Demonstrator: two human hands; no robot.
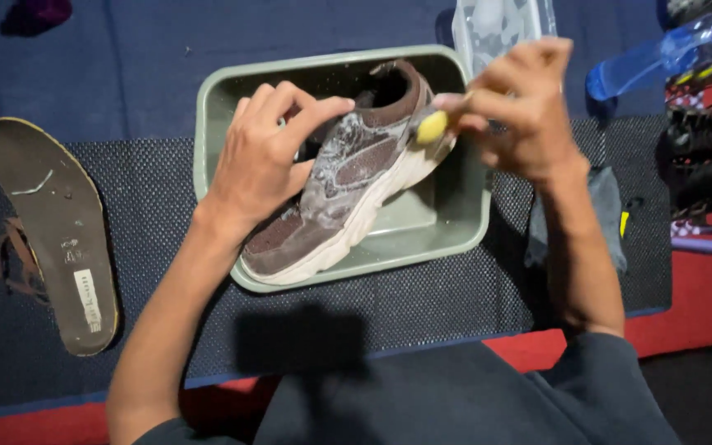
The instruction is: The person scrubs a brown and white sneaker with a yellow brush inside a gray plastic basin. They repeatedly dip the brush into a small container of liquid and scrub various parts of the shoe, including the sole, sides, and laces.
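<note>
A brown sneaker (348,189) with a pale sole and soapy foam on its side lies tilted across a grey-green plastic tub (447,231). My left hand (269,152) grips the shoe's upper near the laces. Over the heel side, my right hand (525,107) is closed on a small brush with a yellow handle (432,126), its tip against the shoe.
A dark insole (55,235) lies on the black textured mat at the left. A clear container (496,25) stands behind the tub, a blue spray bottle (661,53) at the upper right, a grey cloth (611,206) beside my right forearm, shoes on a rack at far right.
</note>
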